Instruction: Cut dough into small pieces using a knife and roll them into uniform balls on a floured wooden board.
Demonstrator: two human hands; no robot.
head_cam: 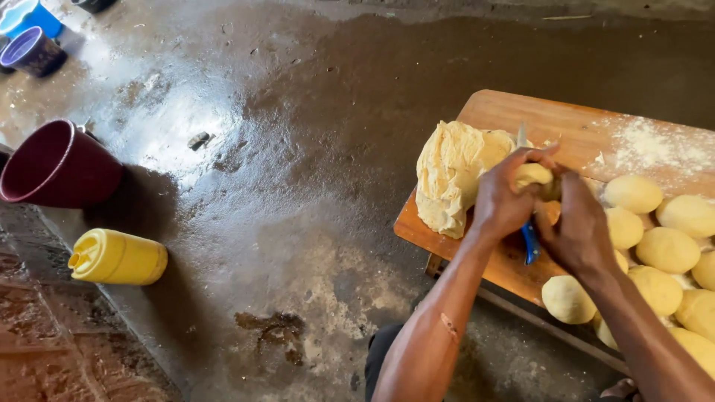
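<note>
My left hand (503, 201) and my right hand (577, 227) meet over a wooden board (514, 112) and together grip a small piece of pale yellow dough (533, 176). A knife with a blue handle (529, 242) sticks down between the two hands; its blade tip shows above my fingers. Just left of my hands lies a big rough lump of dough (450, 175). Several smooth round dough balls (655, 246) are gathered on the right part of the board.
Flour is dusted on the board's far right corner (655, 145). On the wet concrete floor lie a yellow plastic jerrycan (119, 257) on its side, a maroon bucket (56, 164), and blue and purple containers (30, 37) at the top left.
</note>
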